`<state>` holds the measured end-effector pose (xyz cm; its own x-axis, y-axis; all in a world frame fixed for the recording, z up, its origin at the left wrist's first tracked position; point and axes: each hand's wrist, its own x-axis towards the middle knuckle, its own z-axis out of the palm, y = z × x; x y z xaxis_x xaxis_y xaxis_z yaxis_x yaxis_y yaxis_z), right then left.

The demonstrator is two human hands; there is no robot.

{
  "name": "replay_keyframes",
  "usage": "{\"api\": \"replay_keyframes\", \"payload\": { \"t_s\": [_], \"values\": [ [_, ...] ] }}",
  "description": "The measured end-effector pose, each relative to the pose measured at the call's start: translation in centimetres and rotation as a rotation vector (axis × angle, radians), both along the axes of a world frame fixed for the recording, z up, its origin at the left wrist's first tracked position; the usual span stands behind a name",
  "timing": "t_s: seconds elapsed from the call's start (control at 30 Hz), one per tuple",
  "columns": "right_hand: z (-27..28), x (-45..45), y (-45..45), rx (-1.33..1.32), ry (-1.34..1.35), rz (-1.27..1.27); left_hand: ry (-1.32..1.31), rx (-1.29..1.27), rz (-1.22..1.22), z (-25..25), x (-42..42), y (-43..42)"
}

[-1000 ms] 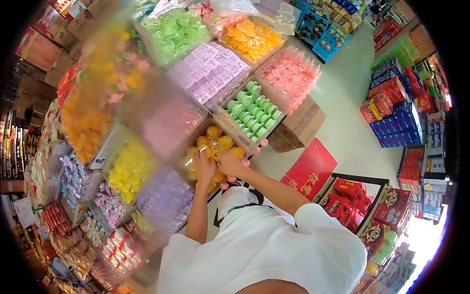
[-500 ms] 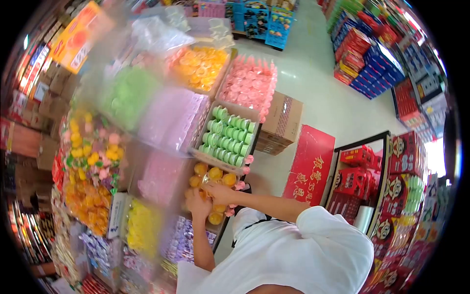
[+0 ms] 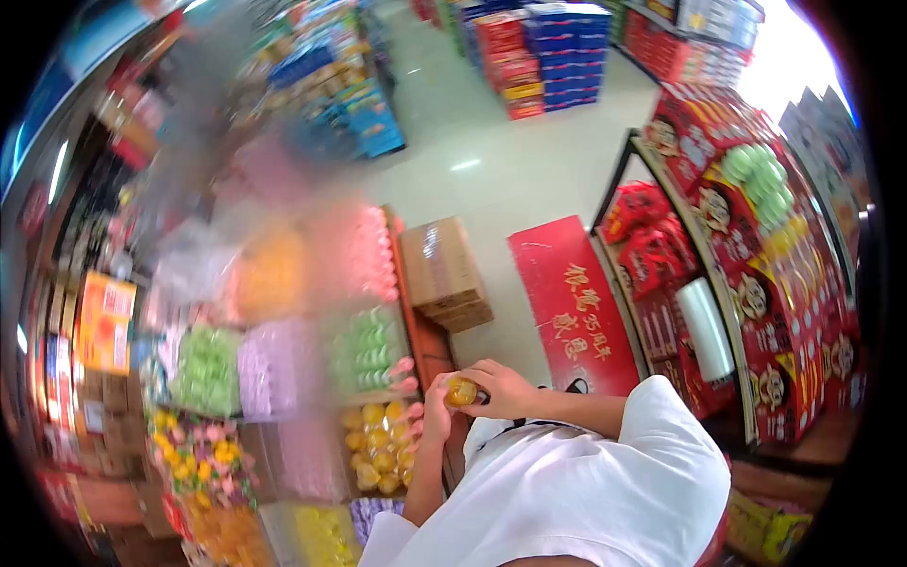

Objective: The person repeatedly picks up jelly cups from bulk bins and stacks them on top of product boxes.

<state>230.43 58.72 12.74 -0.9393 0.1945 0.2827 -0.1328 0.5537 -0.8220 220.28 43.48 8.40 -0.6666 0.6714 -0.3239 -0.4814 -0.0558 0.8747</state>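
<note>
A small round yellow-orange packed item (image 3: 461, 392), shiny like clear plastic, is held up in front of my body. My left hand (image 3: 436, 408) grips it from the left, fingers closed. From the other side my right hand (image 3: 501, 386) has its fingers curled around it; a dark patch shows beneath them. Just left of my hands, a bin of similar yellow-orange round items (image 3: 381, 444) sits at the display's edge. Pink round decorations (image 3: 406, 386) line that edge near my left hand.
Beyond the bin are green packs (image 3: 364, 342), purple packs (image 3: 277, 373) and pink packs (image 3: 370, 253), partly blurred. A cardboard box (image 3: 444, 269) stands on the floor ahead. To the right are a red floor board (image 3: 576, 302) and a rack with a plastic roll (image 3: 705, 331).
Both hands have lifted out of the yellow-orange bin and come toward my body, now holding one round item. The view has swung, so the display sits lower and farther left.
</note>
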Motion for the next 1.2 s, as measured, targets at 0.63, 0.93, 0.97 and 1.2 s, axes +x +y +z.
{"api": "replay_keyframes", "payload": {
  "t_s": [0.63,0.93,0.97,1.2],
  "values": [
    [-2.2,32.7,15.2,-0.063,0.119,-1.315,-0.051,-0.19,-1.076,3.1,27.4,30.5],
    [-1.8,38.8,18.9,-0.195,0.085,-1.524,0.037,-0.133,-1.075,3.1,33.5,34.5],
    [-2.0,39.3,19.8,-0.14,0.104,-1.543,0.085,-0.139,-1.045,3.6,34.5,35.3],
    [-0.3,45.1,28.0,0.084,0.087,-1.677,0.173,0.062,-1.088,4.5,42.2,44.3]
  ]
}}
